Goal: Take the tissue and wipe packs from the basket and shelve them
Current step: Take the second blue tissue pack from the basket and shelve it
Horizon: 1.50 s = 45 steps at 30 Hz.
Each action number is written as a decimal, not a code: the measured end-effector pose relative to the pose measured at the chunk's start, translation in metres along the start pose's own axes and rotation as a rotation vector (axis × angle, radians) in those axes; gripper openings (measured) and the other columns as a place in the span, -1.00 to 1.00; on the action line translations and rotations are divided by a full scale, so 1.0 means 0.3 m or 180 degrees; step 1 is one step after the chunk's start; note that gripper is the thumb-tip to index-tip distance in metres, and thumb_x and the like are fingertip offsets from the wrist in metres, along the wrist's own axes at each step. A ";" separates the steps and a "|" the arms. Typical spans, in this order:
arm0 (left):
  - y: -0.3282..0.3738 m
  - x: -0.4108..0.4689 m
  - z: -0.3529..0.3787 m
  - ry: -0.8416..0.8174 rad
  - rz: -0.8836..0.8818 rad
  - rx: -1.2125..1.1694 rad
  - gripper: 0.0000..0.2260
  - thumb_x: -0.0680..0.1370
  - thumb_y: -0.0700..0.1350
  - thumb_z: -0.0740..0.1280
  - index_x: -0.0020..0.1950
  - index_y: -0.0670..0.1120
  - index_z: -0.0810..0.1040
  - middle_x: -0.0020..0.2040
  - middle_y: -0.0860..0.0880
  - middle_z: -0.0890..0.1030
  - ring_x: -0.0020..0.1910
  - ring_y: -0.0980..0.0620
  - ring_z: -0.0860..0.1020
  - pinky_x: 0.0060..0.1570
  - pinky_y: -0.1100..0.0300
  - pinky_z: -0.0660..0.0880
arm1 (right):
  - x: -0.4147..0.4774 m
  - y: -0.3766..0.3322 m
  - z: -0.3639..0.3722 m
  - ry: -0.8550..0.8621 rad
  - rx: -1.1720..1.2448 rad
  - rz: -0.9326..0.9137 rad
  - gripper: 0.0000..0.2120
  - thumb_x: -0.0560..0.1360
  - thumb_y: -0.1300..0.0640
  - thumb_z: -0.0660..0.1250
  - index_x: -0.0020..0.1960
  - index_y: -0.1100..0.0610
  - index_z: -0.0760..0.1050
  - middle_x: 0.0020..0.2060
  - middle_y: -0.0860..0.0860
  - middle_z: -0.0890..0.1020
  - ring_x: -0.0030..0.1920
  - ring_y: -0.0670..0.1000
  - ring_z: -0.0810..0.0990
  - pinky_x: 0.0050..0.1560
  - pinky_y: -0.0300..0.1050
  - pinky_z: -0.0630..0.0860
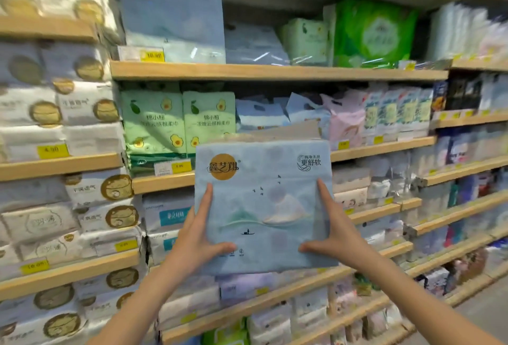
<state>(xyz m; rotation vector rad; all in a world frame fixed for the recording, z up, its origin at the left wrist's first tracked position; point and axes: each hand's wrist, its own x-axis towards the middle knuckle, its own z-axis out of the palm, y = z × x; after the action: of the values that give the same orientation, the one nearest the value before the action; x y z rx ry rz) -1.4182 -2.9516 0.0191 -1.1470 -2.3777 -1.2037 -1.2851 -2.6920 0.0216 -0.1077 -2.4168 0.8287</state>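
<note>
Pale-blue tissue pack (pixel 264 207) held up in both hands before the shelves, mid-placing.

Plastic-wrapped and soft-looking, it stands upright and faces the camera, in front of the middle shelf (pixel 275 171); the left hand (pixel 196 237) clamps its lower left edge and the right hand (pixel 334 234) its lower right, fingers spread up the face and thumbs hooked under. The step in hand looks like shelving this one pack. A taller pack in the same pale blue (pixel 170 14) stands on the upper shelf (pixel 275 71), so a likely slot is beside it or on the middle shelf, next to the green avocado-print packs (pixel 178 121); either calls for a lift and a push inward over the wooden lip. The basket is out of view. Every shelf is crowded with packs, so a gap must be found.
</note>
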 end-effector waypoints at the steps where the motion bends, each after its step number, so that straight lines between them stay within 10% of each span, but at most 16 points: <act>1: 0.029 0.033 -0.016 0.0048 0.0058 -0.0014 0.08 0.22 0.11 0.54 0.40 0.31 -0.25 0.49 0.12 0.02 0.44 0.14 0.06 0.39 0.08 0.16 | 0.029 -0.016 -0.036 0.0070 -0.0038 -0.0067 0.25 0.10 -0.01 0.60 0.43 -0.17 -0.27 0.42 0.07 0.24 0.42 0.07 0.21 0.34 -0.10 0.25; 24: 0.602 0.691 0.061 0.1457 0.0831 0.0372 0.05 0.21 0.02 0.56 0.40 0.33 -0.14 0.37 0.17 0.14 0.34 0.22 0.16 0.31 0.18 0.20 | 0.645 0.146 -0.708 0.0801 0.0145 -0.1442 0.20 0.17 0.10 0.59 0.38 -0.25 -0.30 0.44 0.04 0.16 0.41 -0.01 0.19 0.30 -0.21 0.20; 45: 0.689 1.155 -0.208 0.2137 0.1422 0.1085 0.04 0.26 -0.02 0.54 0.38 0.32 -0.21 0.39 -0.09 0.24 0.35 0.00 0.30 0.29 0.11 0.29 | 1.229 0.009 -0.822 0.1367 0.0413 -0.2158 0.25 0.16 0.11 0.59 0.41 -0.20 -0.33 0.39 0.09 0.23 0.35 0.04 0.29 0.29 -0.18 0.21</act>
<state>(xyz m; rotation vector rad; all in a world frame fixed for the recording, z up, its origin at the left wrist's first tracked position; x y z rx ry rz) -1.5034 -2.7392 0.3572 -0.9031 -1.6280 -0.8140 -1.4570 -2.4641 0.3612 0.5065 -1.8039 0.5632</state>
